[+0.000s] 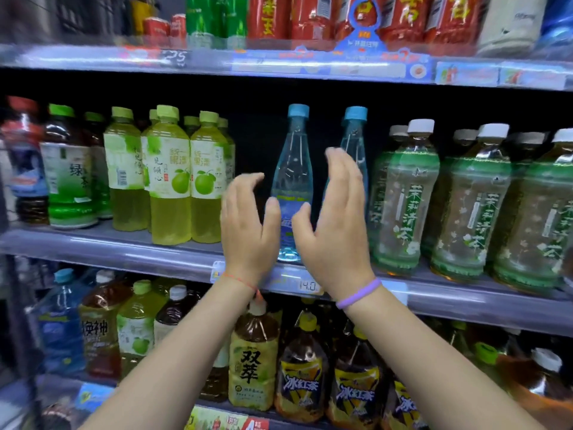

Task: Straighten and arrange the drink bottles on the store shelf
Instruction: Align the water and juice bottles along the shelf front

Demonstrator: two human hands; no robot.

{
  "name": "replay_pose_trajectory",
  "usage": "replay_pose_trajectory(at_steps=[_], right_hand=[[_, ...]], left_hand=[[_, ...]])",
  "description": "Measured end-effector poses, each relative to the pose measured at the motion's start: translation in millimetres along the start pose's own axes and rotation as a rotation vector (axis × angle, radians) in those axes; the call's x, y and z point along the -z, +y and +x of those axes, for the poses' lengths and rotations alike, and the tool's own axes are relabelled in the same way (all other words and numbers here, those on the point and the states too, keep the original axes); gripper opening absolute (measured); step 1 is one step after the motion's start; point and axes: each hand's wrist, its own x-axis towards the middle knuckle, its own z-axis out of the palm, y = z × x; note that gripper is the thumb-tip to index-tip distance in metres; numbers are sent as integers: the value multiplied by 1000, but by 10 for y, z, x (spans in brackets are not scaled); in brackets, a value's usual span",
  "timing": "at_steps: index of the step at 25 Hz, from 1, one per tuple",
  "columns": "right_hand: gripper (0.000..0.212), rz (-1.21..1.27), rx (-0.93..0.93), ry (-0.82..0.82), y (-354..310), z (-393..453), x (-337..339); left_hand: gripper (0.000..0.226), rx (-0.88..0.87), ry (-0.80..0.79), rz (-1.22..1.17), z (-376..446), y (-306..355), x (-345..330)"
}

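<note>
Two clear blue bottles with blue caps stand upright on the middle shelf (155, 254). The front one (293, 169) sits between my two hands; the second (353, 135) stands to its right, partly hidden by my right hand. My left hand (248, 225) hovers just left of the front bottle, fingers loosely bent, holding nothing. My right hand (335, 225) is raised just right of it, fingers nearly straight, thumb near the bottle's label. Neither hand clearly touches the bottle.
Yellow-green fruit drink bottles (186, 178) stand left of a dark gap. Green tea bottles with white caps (406, 197) fill the right. Red and green cans (279, 17) line the top shelf; large tea bottles (254, 358) stand below.
</note>
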Motion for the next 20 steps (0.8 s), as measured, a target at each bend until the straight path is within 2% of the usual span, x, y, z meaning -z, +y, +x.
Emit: replay_pose_trajectory(at_steps=[2,4,6,8,10,11,13,16,20], right_hand=[[47,108,41,-80,-124,5,-140],[39,172,-27,-202,-275,-6,-380],[40,207,-188,-288,-415,19,-684],[51,213,-379,-361,-536,96,-982],[58,203,-546,-447,-649,183,-1231],[54,215,-611,-474,-697,215,-1340],[46,222,-683,-462,-747,260,-1496],[52,177,-713,-407,-739,303,-1583],[55,93,-727,-354,-760,316,-1573]], left_hand=[[42,-31,45,124,146,-127,145],[50,12,47,215,285,-319,327],[59,51,2,269,376,-561,525],[65,53,-60,323,438,-827,712],[70,3,-97,365,486,-1101,877],[72,-32,-110,364,515,-1218,947],[77,-81,-157,305,586,-1364,1036],[77,-107,-223,221,626,-1402,1064],[70,-167,-74,356,569,-1423,1063]])
